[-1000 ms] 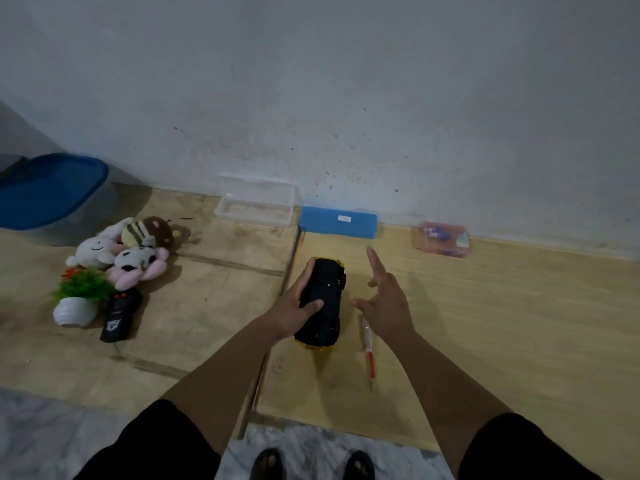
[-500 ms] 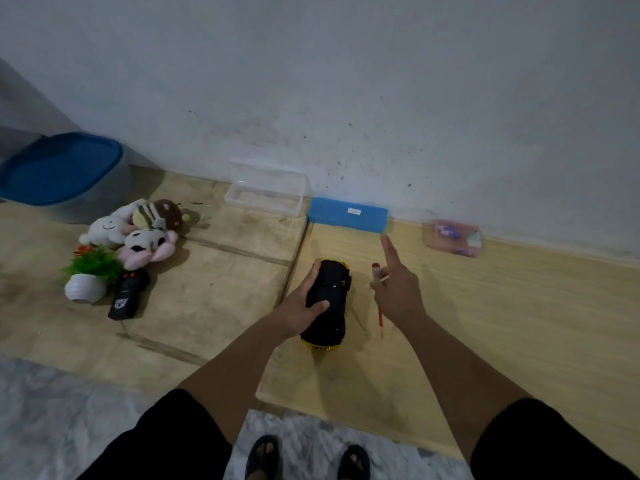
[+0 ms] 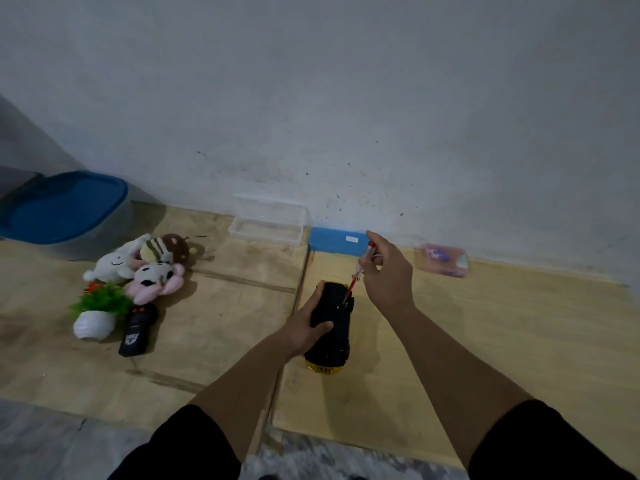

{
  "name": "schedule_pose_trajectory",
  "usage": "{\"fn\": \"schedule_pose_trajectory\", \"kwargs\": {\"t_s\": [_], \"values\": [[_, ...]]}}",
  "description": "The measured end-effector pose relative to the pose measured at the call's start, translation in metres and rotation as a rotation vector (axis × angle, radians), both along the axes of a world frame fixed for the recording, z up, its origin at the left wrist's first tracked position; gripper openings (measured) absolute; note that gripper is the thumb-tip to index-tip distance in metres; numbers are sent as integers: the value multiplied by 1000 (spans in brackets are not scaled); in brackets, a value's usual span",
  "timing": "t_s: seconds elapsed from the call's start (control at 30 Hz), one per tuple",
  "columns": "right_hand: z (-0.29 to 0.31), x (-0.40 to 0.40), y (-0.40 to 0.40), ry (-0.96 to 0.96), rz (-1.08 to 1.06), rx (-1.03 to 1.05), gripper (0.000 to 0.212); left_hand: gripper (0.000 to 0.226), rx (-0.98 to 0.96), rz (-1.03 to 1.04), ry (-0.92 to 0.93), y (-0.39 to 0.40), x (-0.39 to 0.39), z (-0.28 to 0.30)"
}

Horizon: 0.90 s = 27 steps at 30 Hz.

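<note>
Gripping the upturned toy car near the left edge of the wooden board, the left hand curls round its body. The right hand pinches a screwdriver, tip on the underside; unscrewing seems only starting, with nothing opened yet.

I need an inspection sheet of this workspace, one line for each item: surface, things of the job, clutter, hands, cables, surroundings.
Surface: wooden boards, two side by side, the left one stained.
Job's things: toy car lying with its black underside up; screwdriver, red, tip at that underside.
Clutter: plush toys, potted plant, remote, clear box, blue box, pink packet, blue-lidded tub.
Hands: left hand grips the toy car; right hand pinches the screwdriver.
Cables: nothing seen.
Surroundings: wall, grey, behind; marbled floor in front.
</note>
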State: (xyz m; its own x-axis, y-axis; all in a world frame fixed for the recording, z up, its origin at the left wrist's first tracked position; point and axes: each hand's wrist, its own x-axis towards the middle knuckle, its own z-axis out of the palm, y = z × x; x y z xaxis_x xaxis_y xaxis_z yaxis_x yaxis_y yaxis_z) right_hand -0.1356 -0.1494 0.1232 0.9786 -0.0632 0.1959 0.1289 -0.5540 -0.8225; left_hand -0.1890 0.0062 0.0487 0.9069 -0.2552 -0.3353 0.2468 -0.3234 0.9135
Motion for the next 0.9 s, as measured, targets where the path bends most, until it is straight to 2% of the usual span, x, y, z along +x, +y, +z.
{"fn": "schedule_pose_trajectory", "kwargs": {"t_s": [0.17,0.9], "values": [[-4,-5,14,-16,-16,34,38,81,-28,-22,19,4,-2,2],[1,-9,34,-51,-27,-23,46,83,-108,-52,44,34,-1,1]]}}
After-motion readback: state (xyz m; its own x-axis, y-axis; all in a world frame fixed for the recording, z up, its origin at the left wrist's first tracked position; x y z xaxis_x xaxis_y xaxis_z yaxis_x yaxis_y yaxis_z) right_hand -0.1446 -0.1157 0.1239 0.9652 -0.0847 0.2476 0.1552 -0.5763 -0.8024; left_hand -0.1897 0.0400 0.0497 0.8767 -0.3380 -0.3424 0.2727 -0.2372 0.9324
